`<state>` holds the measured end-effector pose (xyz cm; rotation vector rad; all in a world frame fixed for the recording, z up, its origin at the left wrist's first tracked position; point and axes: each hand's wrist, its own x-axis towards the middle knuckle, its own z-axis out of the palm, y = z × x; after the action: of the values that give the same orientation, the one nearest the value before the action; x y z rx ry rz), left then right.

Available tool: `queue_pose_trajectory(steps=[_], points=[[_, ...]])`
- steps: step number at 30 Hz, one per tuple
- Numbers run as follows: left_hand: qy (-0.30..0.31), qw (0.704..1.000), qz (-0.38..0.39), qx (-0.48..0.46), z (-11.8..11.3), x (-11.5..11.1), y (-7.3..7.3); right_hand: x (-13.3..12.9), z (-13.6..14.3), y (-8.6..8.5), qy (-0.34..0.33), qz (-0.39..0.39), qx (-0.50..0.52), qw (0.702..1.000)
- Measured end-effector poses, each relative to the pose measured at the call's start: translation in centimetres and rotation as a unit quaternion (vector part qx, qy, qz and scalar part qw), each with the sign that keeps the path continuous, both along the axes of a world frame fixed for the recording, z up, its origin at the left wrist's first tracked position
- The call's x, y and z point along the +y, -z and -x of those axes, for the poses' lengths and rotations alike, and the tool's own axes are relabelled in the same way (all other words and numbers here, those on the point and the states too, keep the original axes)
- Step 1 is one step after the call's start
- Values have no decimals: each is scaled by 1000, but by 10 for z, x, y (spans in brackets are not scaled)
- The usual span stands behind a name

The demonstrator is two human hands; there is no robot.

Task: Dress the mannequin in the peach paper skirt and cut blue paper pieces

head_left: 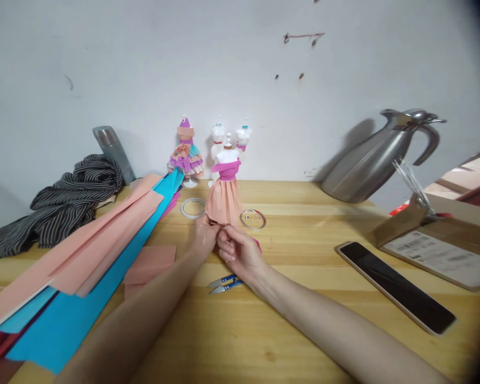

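A small white dress form (pixel 226 156) stands upright in front of me, dressed in a magenta top (pixel 229 170) and a gathered peach crepe paper skirt (pixel 224 201). At the skirt's lower hem, my left hand (pixel 205 237) is closed, its fingertips pinching the edge. My right hand (pixel 240 252) meets it there, thumb and fingers also pressed together on the hem. The exact fold between the fingertips is too small to make out. Blue-handled thread snips (pixel 225 283) lie on the table just below my right hand, and a magenta scrap (pixel 257 245) shows behind it.
Strips of peach paper (pixel 104 234) and blue paper (pixel 80 314) stretch across the left. Behind stand a ruffled doll dress (pixel 186 152) and two more dress forms. Tape rolls (pixel 193 215) flank the skirt. A phone (pixel 396 285), a cardboard box (pixel 444 250) and a steel jug (pixel 368 160) occupy the right.
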<state>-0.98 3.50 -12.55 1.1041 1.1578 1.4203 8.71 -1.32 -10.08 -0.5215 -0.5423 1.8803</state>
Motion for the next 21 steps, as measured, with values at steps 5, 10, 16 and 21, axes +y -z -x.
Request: queue_pose_trajectory(steps=[5,10,16,21], points=[[8,1000,4,1,1,2,5,2,0,1,8,0,-15,1000],[10,1000,3,0,1,2,4,1,1,1,-12,16,-36,999],[13,1000,7,-25,-2,-3,-6,-2,2,-3,9,9,-6,1000],[12,1000,17,-19,-2,-4,-7,1,0,-7,-5,21,4,1000]])
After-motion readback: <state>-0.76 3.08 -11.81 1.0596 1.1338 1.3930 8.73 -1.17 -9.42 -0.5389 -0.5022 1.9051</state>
